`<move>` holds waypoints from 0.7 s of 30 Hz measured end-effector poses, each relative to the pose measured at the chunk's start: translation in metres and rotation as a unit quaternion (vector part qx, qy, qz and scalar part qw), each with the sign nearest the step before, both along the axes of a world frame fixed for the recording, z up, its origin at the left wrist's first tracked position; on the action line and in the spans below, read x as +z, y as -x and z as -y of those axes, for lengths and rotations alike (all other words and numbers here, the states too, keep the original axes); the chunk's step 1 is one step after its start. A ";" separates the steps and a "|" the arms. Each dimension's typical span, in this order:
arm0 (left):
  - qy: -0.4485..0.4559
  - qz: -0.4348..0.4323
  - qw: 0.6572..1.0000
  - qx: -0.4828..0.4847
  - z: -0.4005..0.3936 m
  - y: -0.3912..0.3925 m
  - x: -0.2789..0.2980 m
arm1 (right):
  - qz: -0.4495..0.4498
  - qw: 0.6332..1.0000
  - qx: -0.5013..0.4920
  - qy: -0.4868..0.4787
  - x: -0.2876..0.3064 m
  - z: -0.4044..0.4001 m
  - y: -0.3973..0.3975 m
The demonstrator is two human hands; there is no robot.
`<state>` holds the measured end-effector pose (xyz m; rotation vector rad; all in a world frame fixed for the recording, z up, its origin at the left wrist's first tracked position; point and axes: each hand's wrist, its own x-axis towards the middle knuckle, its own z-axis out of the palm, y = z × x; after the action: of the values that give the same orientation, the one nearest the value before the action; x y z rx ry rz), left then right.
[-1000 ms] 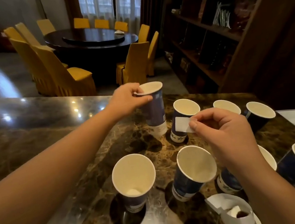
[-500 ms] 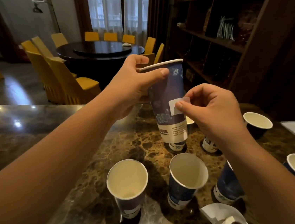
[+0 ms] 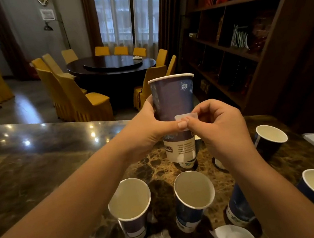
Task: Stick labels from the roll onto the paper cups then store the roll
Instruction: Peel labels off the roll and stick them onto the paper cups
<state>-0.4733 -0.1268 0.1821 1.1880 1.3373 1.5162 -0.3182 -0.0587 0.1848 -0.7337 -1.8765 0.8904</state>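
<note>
The white label (image 3: 186, 117) now lies flat against the side of the raised cup (image 3: 173, 101), where half a second ago I saw it only pinched at the cup's wall. The cup is dark blue with a white rim and a pale printed band low down; it stands upright in the air above the marble counter (image 3: 31, 172), mouth up, long axis vertical. My left hand (image 3: 149, 129) wraps its lower body, thumb on the label's edge. My right hand (image 3: 219, 125) pinches the label's right side. Further cups (image 3: 130, 206) stand below.
</note>
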 end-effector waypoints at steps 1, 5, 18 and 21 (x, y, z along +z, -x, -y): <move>0.000 -0.003 1.000 -0.003 0.001 0.000 -0.001 | 0.002 1.000 0.000 0.004 0.000 -0.001 0.000; -0.005 -0.038 0.999 0.007 0.004 0.001 -0.003 | 0.026 1.000 0.002 -0.007 0.000 0.000 -0.001; -0.002 0.016 0.998 -0.058 0.013 0.017 -0.004 | 0.110 0.978 0.140 0.108 0.014 -0.014 0.001; 0.002 0.001 0.998 -0.063 0.013 0.027 -0.004 | 0.085 0.975 0.164 0.126 0.016 -0.017 0.002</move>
<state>-0.5000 -0.1396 0.1778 1.2447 1.2399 1.4246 -0.3200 -0.0421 0.2010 -0.6767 -2.0976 1.3308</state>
